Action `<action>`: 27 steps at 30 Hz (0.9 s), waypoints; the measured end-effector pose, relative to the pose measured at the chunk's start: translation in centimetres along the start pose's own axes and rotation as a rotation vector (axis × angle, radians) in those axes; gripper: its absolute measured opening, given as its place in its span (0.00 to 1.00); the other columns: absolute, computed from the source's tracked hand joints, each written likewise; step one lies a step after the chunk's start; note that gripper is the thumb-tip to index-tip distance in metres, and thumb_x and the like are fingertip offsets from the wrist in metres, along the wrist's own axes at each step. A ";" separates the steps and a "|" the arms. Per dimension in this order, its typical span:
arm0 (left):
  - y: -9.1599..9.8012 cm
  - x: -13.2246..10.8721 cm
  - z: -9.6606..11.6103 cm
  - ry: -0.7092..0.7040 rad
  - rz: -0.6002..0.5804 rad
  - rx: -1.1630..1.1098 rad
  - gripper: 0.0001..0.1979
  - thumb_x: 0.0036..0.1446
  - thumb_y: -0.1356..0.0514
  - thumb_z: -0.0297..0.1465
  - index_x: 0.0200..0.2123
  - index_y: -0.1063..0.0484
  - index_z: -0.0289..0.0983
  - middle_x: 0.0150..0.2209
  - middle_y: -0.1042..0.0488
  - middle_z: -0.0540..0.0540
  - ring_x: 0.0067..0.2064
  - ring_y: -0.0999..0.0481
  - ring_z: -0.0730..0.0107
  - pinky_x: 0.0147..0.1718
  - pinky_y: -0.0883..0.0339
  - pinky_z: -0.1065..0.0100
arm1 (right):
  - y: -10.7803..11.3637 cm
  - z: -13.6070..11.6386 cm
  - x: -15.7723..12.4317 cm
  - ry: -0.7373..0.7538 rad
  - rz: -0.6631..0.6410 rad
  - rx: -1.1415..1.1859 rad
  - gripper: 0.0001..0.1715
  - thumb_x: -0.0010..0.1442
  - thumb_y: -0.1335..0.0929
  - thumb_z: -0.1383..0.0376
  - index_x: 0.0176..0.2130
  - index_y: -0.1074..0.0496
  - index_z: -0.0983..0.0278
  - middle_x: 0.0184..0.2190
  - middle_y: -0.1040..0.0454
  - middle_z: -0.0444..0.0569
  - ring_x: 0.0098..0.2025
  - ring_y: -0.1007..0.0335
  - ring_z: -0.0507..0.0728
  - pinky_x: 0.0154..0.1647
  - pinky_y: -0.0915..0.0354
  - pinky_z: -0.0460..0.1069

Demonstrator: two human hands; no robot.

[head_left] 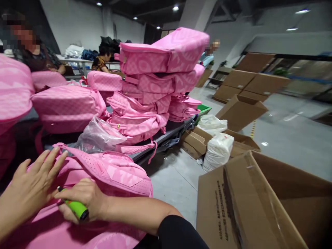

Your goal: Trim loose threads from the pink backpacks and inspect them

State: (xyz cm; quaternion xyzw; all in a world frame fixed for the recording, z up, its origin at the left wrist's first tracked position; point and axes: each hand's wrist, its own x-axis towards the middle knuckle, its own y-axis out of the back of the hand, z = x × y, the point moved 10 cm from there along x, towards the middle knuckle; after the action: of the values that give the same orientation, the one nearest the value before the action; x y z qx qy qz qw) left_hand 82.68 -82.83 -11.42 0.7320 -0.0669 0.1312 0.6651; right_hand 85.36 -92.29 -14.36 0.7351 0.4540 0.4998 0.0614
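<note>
A pink backpack (103, 228) with a lighter camouflage pattern lies in front of me, its dotted shoulder strap (103, 174) running across the upper part. My left hand (36, 180) rests on it with fingers spread, holding nothing. Close beside it, my right hand (86, 200) is closed around a lime-green marker (76, 208) with black ends. The marker's thin black end points up and left, close to the left hand. Whether that end touches the fabric I cannot tell. Behind the backpack lies a crumpled clear plastic bag (97, 136).
A tall stack of pink backpacks (155, 103) stands on the dark table, with another backpack (67, 107) left of it. An open cardboard box (223, 207) is at my right. White wrapped packs (219, 148) sit on the floor. Several people (100, 64) are farther back.
</note>
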 end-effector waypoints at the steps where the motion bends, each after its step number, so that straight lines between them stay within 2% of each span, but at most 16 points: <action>1: 0.7 0.2 0.1 0.058 -0.003 0.048 0.45 0.56 0.51 0.41 0.70 0.77 0.58 0.73 0.69 0.60 0.71 0.53 0.34 0.54 0.48 0.30 | 0.5 -0.2 0.0 0.011 -0.015 0.050 0.20 0.62 0.35 0.59 0.51 0.27 0.63 0.36 0.19 0.45 0.36 0.23 0.51 0.47 0.29 0.45; 2: 1.5 0.5 0.4 0.100 -0.013 0.102 0.45 0.58 0.51 0.39 0.71 0.76 0.51 0.74 0.68 0.49 0.69 0.46 0.34 0.53 0.44 0.34 | 1.2 -0.5 0.0 0.022 -0.019 0.111 0.19 0.64 0.36 0.60 0.52 0.27 0.63 0.37 0.19 0.45 0.36 0.23 0.50 0.47 0.29 0.45; 4: 2.5 0.9 1.6 0.133 -0.070 0.201 0.43 0.62 0.49 0.37 0.72 0.72 0.42 0.73 0.61 0.35 0.68 0.43 0.37 0.53 0.40 0.40 | 3.2 -0.3 0.0 0.010 0.029 0.210 0.18 0.67 0.37 0.62 0.52 0.28 0.64 0.37 0.19 0.46 0.34 0.23 0.50 0.43 0.27 0.45; 5: 2.9 1.2 1.9 0.150 -0.089 0.222 0.43 0.62 0.46 0.39 0.73 0.68 0.40 0.73 0.58 0.33 0.68 0.43 0.39 0.55 0.41 0.42 | 4.5 0.1 0.0 0.002 0.082 0.231 0.17 0.68 0.38 0.65 0.53 0.28 0.65 0.39 0.19 0.48 0.34 0.23 0.51 0.42 0.27 0.46; 7: 2.7 1.6 1.8 0.191 -0.134 0.241 0.45 0.59 0.40 0.42 0.72 0.59 0.39 0.73 0.56 0.33 0.69 0.46 0.40 0.59 0.44 0.44 | 6.9 1.5 0.1 0.008 0.206 0.154 0.17 0.67 0.36 0.67 0.54 0.28 0.64 0.44 0.20 0.52 0.42 0.22 0.54 0.47 0.27 0.50; 9: 2.1 1.7 0.9 0.236 -0.163 0.235 0.47 0.56 0.36 0.42 0.71 0.55 0.38 0.73 0.56 0.32 0.69 0.48 0.39 0.60 0.47 0.44 | 7.7 3.4 0.3 -0.039 0.206 0.099 0.19 0.66 0.33 0.66 0.55 0.28 0.63 0.44 0.20 0.53 0.44 0.22 0.57 0.49 0.27 0.53; 12: 1.4 1.4 0.1 0.272 -0.181 0.201 0.48 0.55 0.34 0.40 0.71 0.55 0.37 0.73 0.58 0.31 0.70 0.51 0.38 0.60 0.48 0.44 | 7.1 5.2 0.7 -0.119 0.054 0.153 0.22 0.68 0.35 0.59 0.58 0.30 0.62 0.45 0.20 0.54 0.43 0.21 0.59 0.46 0.26 0.53; 15: 1.0 1.4 0.0 0.284 -0.173 0.168 0.47 0.56 0.35 0.38 0.71 0.58 0.37 0.73 0.59 0.32 0.71 0.54 0.38 0.60 0.49 0.42 | 6.9 4.0 1.2 -0.083 0.005 0.113 0.23 0.68 0.35 0.58 0.59 0.32 0.62 0.47 0.22 0.56 0.45 0.21 0.60 0.46 0.26 0.55; 17: 0.7 1.6 -0.3 0.305 -0.169 0.163 0.46 0.57 0.36 0.37 0.71 0.59 0.37 0.73 0.60 0.33 0.71 0.55 0.38 0.61 0.50 0.41 | 6.1 2.8 2.0 -0.014 -0.063 0.046 0.19 0.65 0.33 0.61 0.55 0.30 0.62 0.44 0.21 0.54 0.44 0.22 0.60 0.46 0.26 0.55; 21: -0.6 2.2 -1.4 0.354 -0.211 0.193 0.46 0.56 0.37 0.36 0.71 0.59 0.35 0.73 0.60 0.33 0.71 0.55 0.38 0.61 0.51 0.40 | 3.9 2.2 3.3 0.045 -0.335 0.080 0.11 0.64 0.33 0.65 0.46 0.25 0.61 0.37 0.20 0.49 0.38 0.22 0.55 0.40 0.26 0.50; 24: -1.2 2.5 -1.7 0.362 -0.226 0.228 0.44 0.58 0.40 0.35 0.71 0.59 0.34 0.73 0.61 0.36 0.72 0.56 0.39 0.62 0.52 0.41 | 3.3 3.0 4.0 0.002 -0.458 0.140 0.10 0.65 0.33 0.63 0.44 0.23 0.61 0.37 0.20 0.48 0.37 0.22 0.54 0.39 0.27 0.48; 27: -1.3 2.5 -1.6 0.353 -0.230 0.257 0.44 0.58 0.41 0.35 0.71 0.59 0.31 0.73 0.61 0.35 0.72 0.56 0.40 0.63 0.51 0.42 | 2.3 3.6 4.7 -0.036 -0.530 0.118 0.14 0.67 0.35 0.57 0.41 0.22 0.62 0.36 0.19 0.48 0.36 0.23 0.55 0.38 0.29 0.50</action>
State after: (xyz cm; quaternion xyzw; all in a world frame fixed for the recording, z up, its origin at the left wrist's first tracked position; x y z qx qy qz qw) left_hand 85.25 -80.87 -11.88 0.7793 0.1514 0.1878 0.5784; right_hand 89.99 -88.90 -11.66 0.6018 0.6576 0.4259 0.1551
